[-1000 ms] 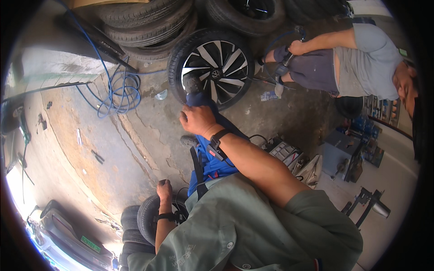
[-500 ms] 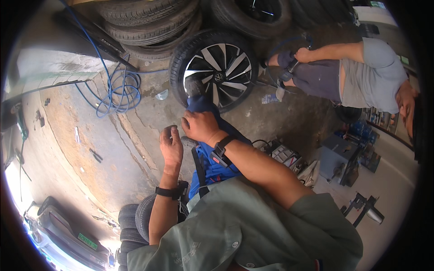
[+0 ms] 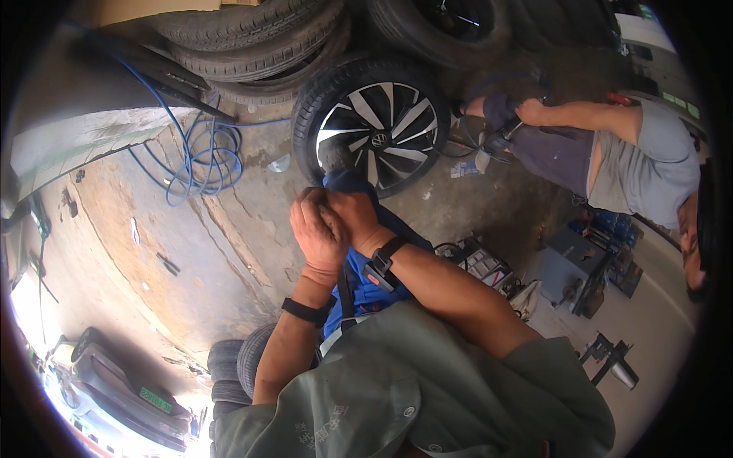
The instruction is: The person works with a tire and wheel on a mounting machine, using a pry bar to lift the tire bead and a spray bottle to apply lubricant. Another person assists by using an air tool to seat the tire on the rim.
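My left hand (image 3: 315, 227) is closed, fingers curled against my right hand (image 3: 356, 217). The fingers of my right hand are mostly hidden behind the left, so I cannot see whether anything lies between them. Both hands are together over my blue trouser leg (image 3: 366, 284). Below that leg, my dark shoe (image 3: 334, 157) overlaps the edge of a wheel (image 3: 401, 141), which has a black tyre and a black and silver alloy rim. Neither hand touches the wheel.
Stacked tyres (image 3: 256, 65) stand at the far left, another tyre (image 3: 439, 30) beyond the wheel. A blue hose (image 3: 206, 164) lies coiled at left, near pliers (image 3: 166, 263). A person (image 3: 603, 141) at right holds a hose-fed tool. A grey machine (image 3: 569, 263) and a car (image 3: 114, 389) flank me.
My left hand has moved right and up and closed against my right hand; before, the two were apart. The view has shifted slightly. The other person's hand remains at the tool.
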Demonstrator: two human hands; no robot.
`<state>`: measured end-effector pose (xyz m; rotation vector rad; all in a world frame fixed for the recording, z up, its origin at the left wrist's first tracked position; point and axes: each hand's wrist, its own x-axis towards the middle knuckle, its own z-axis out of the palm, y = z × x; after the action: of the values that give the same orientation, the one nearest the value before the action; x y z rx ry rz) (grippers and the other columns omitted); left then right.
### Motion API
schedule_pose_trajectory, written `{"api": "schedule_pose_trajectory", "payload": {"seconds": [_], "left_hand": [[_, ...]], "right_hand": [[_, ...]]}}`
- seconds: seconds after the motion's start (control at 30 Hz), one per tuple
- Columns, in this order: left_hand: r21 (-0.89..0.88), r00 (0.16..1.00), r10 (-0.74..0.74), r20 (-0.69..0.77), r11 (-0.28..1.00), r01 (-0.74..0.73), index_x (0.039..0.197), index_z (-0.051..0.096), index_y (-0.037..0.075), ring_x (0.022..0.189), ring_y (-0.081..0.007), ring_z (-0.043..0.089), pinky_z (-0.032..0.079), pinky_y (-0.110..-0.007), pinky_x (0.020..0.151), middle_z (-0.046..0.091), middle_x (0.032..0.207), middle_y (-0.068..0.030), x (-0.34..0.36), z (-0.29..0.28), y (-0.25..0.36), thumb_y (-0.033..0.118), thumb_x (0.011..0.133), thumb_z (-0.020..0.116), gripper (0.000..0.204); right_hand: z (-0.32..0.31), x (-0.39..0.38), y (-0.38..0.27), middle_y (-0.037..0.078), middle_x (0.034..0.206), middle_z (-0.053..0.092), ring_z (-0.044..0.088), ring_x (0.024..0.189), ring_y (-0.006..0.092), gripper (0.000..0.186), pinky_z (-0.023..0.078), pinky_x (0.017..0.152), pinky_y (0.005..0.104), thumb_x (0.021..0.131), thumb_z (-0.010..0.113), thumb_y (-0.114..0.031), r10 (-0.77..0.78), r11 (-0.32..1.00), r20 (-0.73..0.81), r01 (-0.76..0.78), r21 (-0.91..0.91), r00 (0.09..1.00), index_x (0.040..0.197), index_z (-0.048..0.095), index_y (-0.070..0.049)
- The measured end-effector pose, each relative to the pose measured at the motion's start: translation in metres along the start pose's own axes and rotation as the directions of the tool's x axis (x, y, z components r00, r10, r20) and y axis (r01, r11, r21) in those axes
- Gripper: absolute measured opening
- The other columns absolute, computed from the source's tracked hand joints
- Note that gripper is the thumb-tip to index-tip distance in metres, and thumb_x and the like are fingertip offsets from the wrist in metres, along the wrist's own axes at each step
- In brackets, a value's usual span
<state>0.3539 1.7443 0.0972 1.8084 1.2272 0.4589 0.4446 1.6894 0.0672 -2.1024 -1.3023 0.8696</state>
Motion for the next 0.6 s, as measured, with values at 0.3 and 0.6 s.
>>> {"api": "schedule_pose_trajectory", "payload": {"seconds": [0.3,0.6], "left_hand": [[-0.041,0.999,-0.012,-0.052,0.999,0.01,0.114,0.06,0.0,0.102,-0.0401,0.06,0.046,-0.047,0.093,0.065,0.115,-0.0204,0.029,0.02,-0.017,0.002,0.088,0.051,0.027],[-0.03,0.998,-0.039,-0.04,0.999,0.038,0.111,0.06,0.0,0.102,-0.042,0.06,0.048,-0.048,0.093,0.064,0.111,-0.0211,-0.073,-0.023,-0.012,0.001,0.089,0.052,0.024]], "right_hand": [[0.002,0.033,0.017,0.012,0.077,0.07,0.071,0.069,0.0333,0.018,0.056,0.059,0.042,0.09,0.066,-0.028,0.055,0.998,0.098,-0.054,-0.012,0.994,0.088,0.068,-0.01],[0.022,-0.064,-0.022,0.01,0.07,0.069,0.071,0.063,0.0321,0.029,0.056,0.055,0.0442,0.095,0.058,-0.038,-0.007,0.995,0.066,0.013,-0.095,0.998,0.086,0.067,-0.012]]}}
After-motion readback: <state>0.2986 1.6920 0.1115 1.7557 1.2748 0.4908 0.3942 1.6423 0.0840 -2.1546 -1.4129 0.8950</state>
